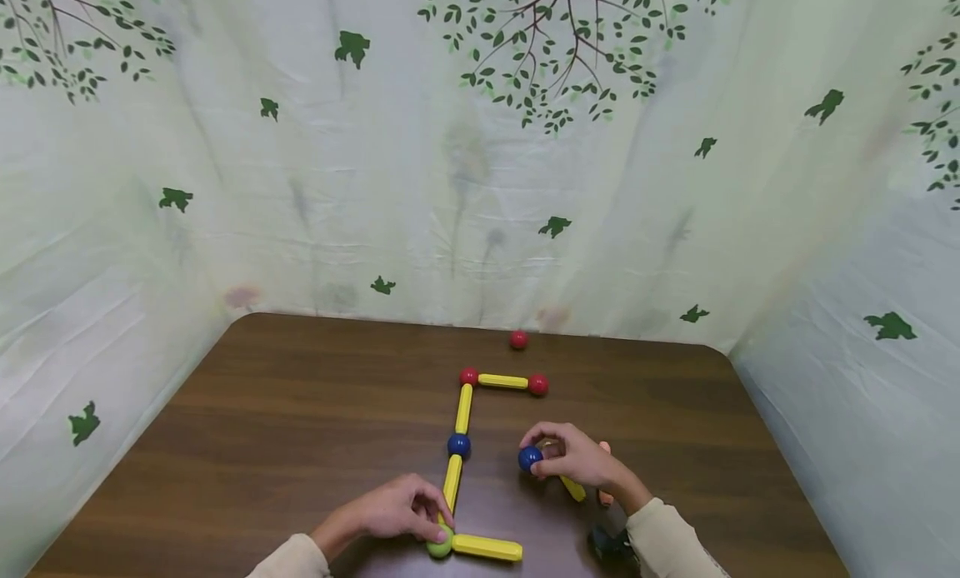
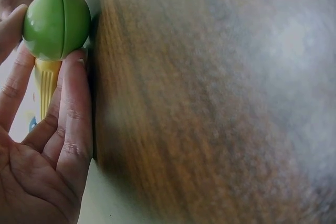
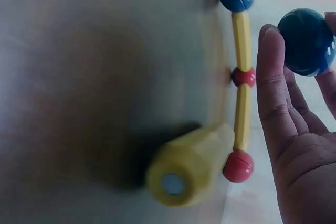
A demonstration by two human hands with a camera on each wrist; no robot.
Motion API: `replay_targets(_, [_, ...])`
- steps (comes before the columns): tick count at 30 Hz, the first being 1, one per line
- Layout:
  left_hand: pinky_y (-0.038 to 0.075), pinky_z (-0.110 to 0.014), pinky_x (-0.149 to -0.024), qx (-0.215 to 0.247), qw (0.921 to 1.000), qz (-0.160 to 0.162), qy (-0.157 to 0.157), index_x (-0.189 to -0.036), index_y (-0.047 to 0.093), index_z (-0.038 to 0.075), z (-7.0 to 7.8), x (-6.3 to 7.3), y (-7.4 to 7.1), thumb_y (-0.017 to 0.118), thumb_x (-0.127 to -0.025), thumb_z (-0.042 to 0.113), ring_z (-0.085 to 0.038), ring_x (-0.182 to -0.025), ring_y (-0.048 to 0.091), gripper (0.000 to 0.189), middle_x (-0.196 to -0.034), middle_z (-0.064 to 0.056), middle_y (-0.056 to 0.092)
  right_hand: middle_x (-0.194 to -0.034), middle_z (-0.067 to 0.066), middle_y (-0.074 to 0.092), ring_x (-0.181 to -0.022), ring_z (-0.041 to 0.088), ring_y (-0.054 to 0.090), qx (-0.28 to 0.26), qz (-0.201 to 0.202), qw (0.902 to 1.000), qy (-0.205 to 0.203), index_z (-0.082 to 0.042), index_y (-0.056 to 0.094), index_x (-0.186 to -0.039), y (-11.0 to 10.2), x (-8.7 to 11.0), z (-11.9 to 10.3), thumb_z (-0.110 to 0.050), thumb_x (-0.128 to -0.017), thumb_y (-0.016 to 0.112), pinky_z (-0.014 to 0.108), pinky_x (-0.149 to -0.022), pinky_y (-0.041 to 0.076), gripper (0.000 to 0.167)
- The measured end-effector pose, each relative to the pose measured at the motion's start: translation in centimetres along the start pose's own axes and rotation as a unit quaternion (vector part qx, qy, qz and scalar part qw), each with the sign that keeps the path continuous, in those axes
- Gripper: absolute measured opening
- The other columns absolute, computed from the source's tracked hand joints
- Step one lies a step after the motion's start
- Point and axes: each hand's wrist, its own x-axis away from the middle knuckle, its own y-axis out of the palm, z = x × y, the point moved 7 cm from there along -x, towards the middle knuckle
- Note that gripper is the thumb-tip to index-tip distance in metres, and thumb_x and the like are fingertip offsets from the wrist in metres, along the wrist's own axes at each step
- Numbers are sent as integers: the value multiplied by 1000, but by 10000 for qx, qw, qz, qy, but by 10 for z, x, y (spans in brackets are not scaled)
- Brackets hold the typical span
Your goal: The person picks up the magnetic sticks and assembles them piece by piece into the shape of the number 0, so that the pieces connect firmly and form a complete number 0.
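My left hand pinches a green ball at the near corner of a ball-and-stick shape. One yellow stick runs right from that ball, and another leads away to a blue ball. Beyond it come a yellow stick, a red ball, a yellow stick and a second red ball. Between fingers and thumb, my right hand holds another blue ball, apart from the shape. A loose yellow stick lies by this hand, partly hidden in the head view.
A single red ball lies near the far edge of the brown wooden table. Partly hidden by the right wrist is an orange thing; a dark object is below it. Cloth with printed leaves hangs around the table.
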Motion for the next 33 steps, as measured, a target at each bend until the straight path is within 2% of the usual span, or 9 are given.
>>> replay_targets(5, [43, -15, -56, 24, 10000, 11, 9, -94, 72, 2, 0, 0, 0, 74, -85, 15, 1, -64, 54, 16, -73, 7, 63, -108, 13, 55, -77, 14, 60, -105, -70, 9999, 7, 7, 58, -115, 11, 14, 3, -3, -88, 67, 26, -68, 53, 30])
replay_targets(8, [44, -15, -56, 50, 10000, -13, 29, -94, 72, 1, 1, -1, 1, 73, -85, 15, 1, -64, 54, 17, -73, 7, 63, -104, 12, 57, -72, 11, 59, -68, -180, 9998, -15, 8, 59, -116, 18, 22, 3, -4, -88, 67, 23, -65, 52, 31])
replay_targets(14, [44, -15, -56, 38, 10000, -36, 11, -94, 72, 1, 1, -1, 1, 73, -85, 15, 1, -64, 54, 16, -73, 8, 63, -77, 6, 68, -61, 10, 62, -30, -379, 9992, 85, 8, 62, -111, 27, 38, 7, -7, -87, 69, 34, -60, 56, 29])
replay_targets(16, [43, -15, -56, 13, 10000, -24, -18, -94, 72, 2, 0, -1, 1, 73, -85, 15, 1, -64, 54, 16, -73, 8, 62, -72, 2, 67, -59, 9, 61, 32, -408, 9990, 162, 6, 63, -109, 28, 41, 10, -7, -86, 70, 33, -59, 56, 27])
replay_targets(21, [43, -16, -55, 15, 10000, -1, -83, -94, 72, 4, -1, 0, 0, 74, -85, 15, 0, -63, 54, 15, -73, 6, 62, -81, 3, 66, -59, 6, 61, 53, -492, 9982, 336, 1, 64, -102, 32, 48, 14, -5, -82, 72, 22, -56, 53, 22])
replay_targets(24, [43, -16, -55, 52, 9999, -1, -114, -94, 72, 4, -2, 0, -1, 73, -85, 15, 0, -63, 53, 14, -73, 5, 62, -86, 4, 64, -59, 6, 62, 66, -605, 9975, 362, 0, 63, -98, 35, 51, 14, -3, -79, 73, 20, -55, 52, 21])
replay_targets(29, [43, -15, -55, 73, 9999, -32, -91, -94, 72, 3, -1, 1, 0, 73, -85, 15, 0, -63, 53, 15, -73, 5, 63, -72, 0, 65, -55, 7, 61, 12, -816, 9954, 498, -3, 61, -97, 43, 54, 20, 1, -78, 73, 20, -51, 51, 22])
replay_targets(33, [43, -15, -55, 105, 9999, -48, -66, -94, 72, 3, -2, 1, 0, 73, -85, 14, -1, -63, 54, 14, -73, 4, 63, -78, -2, 64, -54, 5, 58, 74, -962, 9938, 552, -5, 63, -99, 45, 55, 25, -2, -80, 74, 19, -51, 50, 22])
